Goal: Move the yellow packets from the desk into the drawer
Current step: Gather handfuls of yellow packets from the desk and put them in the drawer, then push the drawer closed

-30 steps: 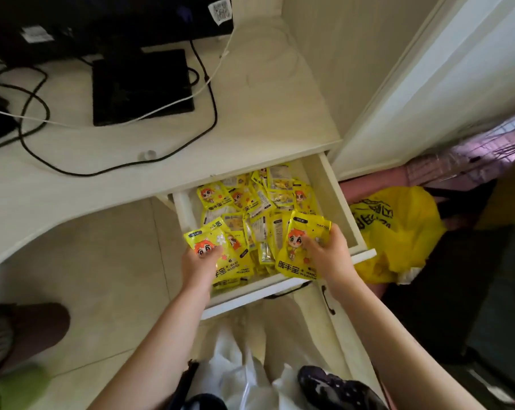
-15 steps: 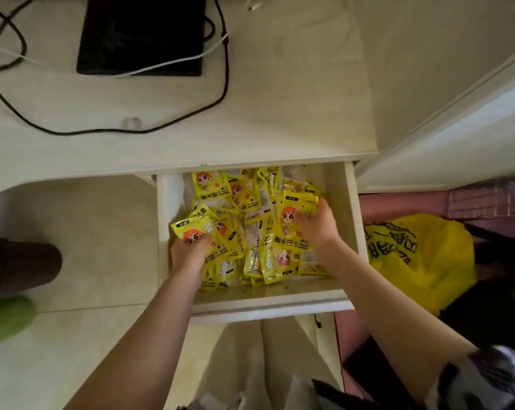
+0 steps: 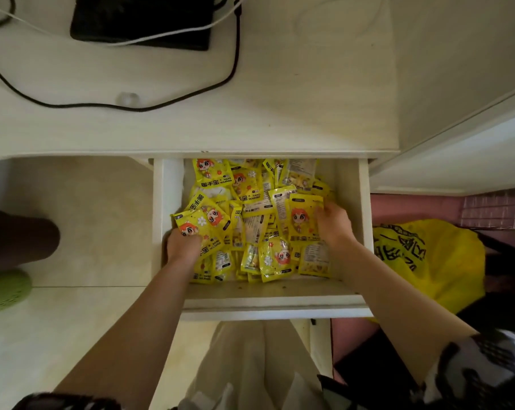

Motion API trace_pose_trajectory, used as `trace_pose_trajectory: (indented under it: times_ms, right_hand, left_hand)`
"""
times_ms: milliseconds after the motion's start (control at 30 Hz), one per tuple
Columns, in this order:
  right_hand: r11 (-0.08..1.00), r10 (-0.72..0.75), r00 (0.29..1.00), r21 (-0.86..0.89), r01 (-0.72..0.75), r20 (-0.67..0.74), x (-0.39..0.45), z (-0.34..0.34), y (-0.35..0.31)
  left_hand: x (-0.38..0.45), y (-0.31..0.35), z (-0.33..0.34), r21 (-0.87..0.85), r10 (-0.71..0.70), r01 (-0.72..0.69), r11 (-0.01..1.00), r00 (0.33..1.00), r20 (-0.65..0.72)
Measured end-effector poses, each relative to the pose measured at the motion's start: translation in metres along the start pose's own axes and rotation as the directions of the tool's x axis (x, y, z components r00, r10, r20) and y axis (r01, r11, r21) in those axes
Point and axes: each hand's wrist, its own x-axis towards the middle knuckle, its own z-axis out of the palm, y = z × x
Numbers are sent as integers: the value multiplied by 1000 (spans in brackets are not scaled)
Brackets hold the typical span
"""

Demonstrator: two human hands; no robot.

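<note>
At the far left edge a green shoe [image 3: 5,291] sits on the pale floor tiles, beside a dark trouser leg [image 3: 22,238]. Your left hand [image 3: 183,247] is down in the open drawer [image 3: 365,232] at its left side, fingers curled round a yellow hand-warmer packet [image 3: 195,229] with a red-haired cartoon face — you are gripping it at its near edge. The other yellow packets [image 3: 252,202] lie heaped across the drawer's floor, overlapping at every angle, some face down. Your right hand [image 3: 334,223] rests on the heap's right side, fingers bent over the edge of an upright packet [image 3: 302,217], holding it. Above, on the desk [image 3: 309,84], a black cable [image 3: 235,54] loops past a black flat device [image 3: 141,22]. Right of the drawer a yellow plastic bag [image 3: 427,255] lies on the floor.
</note>
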Motion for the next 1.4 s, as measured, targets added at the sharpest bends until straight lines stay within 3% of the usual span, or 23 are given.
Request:
trace_pose_trajectory:
  times_ms: [233, 400, 533, 767, 933, 1033, 1133, 1267, 1333, 1400]
  right_hand:
    - [993, -44, 999, -109, 47, 25, -21, -14, 4]
    - [989, -89, 995, -117, 94, 52, -55, -19, 8]
    - [990, -125, 990, -54, 129, 71, -86, -19, 18]
    - [977, -202, 978, 81, 198, 47, -138, -12, 54]
    - [955, -197, 980, 224, 195, -13, -167, 0, 84]
    - [923, -96, 994, 371, 107, -50, -181, 9, 103]
    - [868, 46, 998, 495, -18, -45, -187, 13, 121]
    - [861, 112, 993, 502, -84, -25, -189, 19, 131]
    - [799, 195, 980, 574, -176, 30, -185, 20, 129]
    - [661, 283, 951, 694, -287, 124, -180, 19, 123]
  left_hand:
    - [-25, -12, -6, 135, 54, -50, 990, 998, -28]
    - [-54, -19, -14, 121, 168, -167, 978, 986, 4]
    - [-73, -32, -24, 37, 263, -264, 964, 964, 44]
    - [-123, -61, -44, -212, 305, -273, 938, 942, 139]
    - [-133, -95, -56, -251, 284, -228, 941, 934, 217]
    - [-133, -115, -64, -291, 236, -166, 942, 946, 222]
    - [-129, -129, -73, -298, 145, -59, 953, 950, 276]
    - [-117, -138, -85, -309, -9, 154, 939, 905, 425]
    - [-114, -136, -88, -325, -50, 228, 918, 879, 475]
    - [-109, -132, -87, -369, -62, 282, 886, 859, 508]
